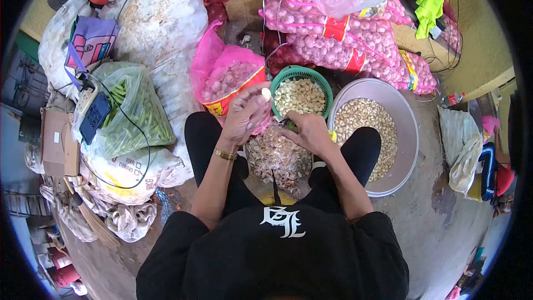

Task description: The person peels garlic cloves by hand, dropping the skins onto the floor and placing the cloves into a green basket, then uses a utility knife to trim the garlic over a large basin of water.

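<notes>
My left hand (243,113) is raised over the pile of garlic skins, with a pale peeled garlic clove (266,94) pinched at its fingertips. Just right of it, my right hand (312,133) is curled closed by the near rim of the green basket (330,90). What its fingers hold is mostly hidden; a small yellow bit (332,136) shows beside the hand. White peeled cloves (300,97) fill much of the basket. Loose garlic skins (279,158) are heaped between my knees. Unpeeled cloves (365,128) lie in a large pale tub (408,139) at the right.
An open pink mesh bag of garlic (236,75) stands ahead on the left. Full garlic sacks (333,28) are stacked at the back. Left are a bag of green pods (136,108), a phone (95,118) on a cable, white sacks (161,16) and a broom (97,222).
</notes>
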Available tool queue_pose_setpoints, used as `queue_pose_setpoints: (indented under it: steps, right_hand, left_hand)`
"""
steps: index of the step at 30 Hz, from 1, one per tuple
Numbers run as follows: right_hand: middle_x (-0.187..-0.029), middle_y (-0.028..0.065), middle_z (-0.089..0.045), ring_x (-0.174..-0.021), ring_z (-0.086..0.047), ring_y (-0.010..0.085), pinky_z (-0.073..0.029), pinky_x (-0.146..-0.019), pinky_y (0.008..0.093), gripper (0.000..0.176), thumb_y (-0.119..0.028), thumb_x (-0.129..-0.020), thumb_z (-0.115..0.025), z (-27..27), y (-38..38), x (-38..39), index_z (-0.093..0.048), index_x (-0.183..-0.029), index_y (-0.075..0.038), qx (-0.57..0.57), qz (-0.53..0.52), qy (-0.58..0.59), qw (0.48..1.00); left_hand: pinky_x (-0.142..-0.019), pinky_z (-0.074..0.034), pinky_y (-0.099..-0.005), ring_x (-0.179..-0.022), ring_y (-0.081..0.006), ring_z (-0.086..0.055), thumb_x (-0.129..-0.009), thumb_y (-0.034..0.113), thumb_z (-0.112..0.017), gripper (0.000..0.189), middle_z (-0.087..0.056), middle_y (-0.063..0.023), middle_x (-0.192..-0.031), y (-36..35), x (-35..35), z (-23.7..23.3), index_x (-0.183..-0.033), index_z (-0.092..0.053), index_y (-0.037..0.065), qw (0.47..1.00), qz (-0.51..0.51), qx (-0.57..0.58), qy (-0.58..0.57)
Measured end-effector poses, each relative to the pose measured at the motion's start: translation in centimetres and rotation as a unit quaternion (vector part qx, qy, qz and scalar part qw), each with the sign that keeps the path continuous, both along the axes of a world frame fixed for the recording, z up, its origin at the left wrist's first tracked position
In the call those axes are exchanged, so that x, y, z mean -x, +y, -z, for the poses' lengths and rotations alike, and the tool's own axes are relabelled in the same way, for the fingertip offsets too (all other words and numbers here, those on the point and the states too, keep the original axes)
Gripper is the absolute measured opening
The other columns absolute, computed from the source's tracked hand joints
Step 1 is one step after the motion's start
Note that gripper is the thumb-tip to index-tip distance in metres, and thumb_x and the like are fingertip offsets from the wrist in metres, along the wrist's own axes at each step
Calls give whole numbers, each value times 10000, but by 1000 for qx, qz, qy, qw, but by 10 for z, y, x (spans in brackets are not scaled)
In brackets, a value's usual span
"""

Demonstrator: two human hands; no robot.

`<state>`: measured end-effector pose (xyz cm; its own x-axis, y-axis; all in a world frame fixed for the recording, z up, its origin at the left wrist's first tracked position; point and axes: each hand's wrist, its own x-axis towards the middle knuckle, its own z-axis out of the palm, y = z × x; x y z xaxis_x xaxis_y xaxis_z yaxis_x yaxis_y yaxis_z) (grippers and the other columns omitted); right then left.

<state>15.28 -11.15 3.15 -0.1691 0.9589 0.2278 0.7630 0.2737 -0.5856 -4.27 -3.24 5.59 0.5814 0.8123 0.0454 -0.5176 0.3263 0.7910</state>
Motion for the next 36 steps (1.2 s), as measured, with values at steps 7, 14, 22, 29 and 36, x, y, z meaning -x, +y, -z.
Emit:
queue_pose_setpoints:
  steps: [7,14,22,29,36]
  right_hand:
    - [-727,180,-654,-706,-653,371,-505,-641,451,340,-276,-787,-725,4,-11,1,-612,-1002,-37,5,28,-30,999]
    - [-722,234,-643,-728,-655,407,-508,-643,466,390,-309,-817,-705,5,-13,15,-596,-1035,-5,6,74,9,997]
    - [-828,29,-702,-751,-603,67,-482,-696,250,173,-132,-906,-688,-44,-9,39,-691,-1025,-7,-69,70,392,914]
    - [-913,-9,-698,-795,-585,34,-473,-724,218,185,-136,-918,-681,-52,-11,33,-718,-1059,-22,112,92,504,852]
    - [-841,-20,-700,-714,-574,17,-444,-634,183,159,-122,-909,-689,-48,-7,24,-730,-1031,-29,156,83,533,827]
  left_hand:
    - [-388,-268,-156,-440,7,-342,-981,131,-567,317,-674,-83,-996,-15,6,5,-1282,-539,40,999,-28,-9,35]
    - [-394,-288,-157,-432,22,-354,-950,83,-599,309,-697,-103,-980,-22,10,2,-1245,-571,-1,996,-75,-21,54]
    - [-736,-486,-186,-760,-27,-581,-921,60,-635,322,-669,-52,-1067,-32,0,5,-1237,-597,8,984,-121,-95,90]
    - [-818,-480,-224,-899,-72,-602,-928,63,-630,267,-662,-9,-1051,-33,0,1,-1191,-629,12,910,-169,-318,207]
    - [-778,-490,-232,-824,-79,-607,-943,74,-613,249,-665,-25,-982,-38,-5,0,-1181,-632,3,957,-114,-217,156]
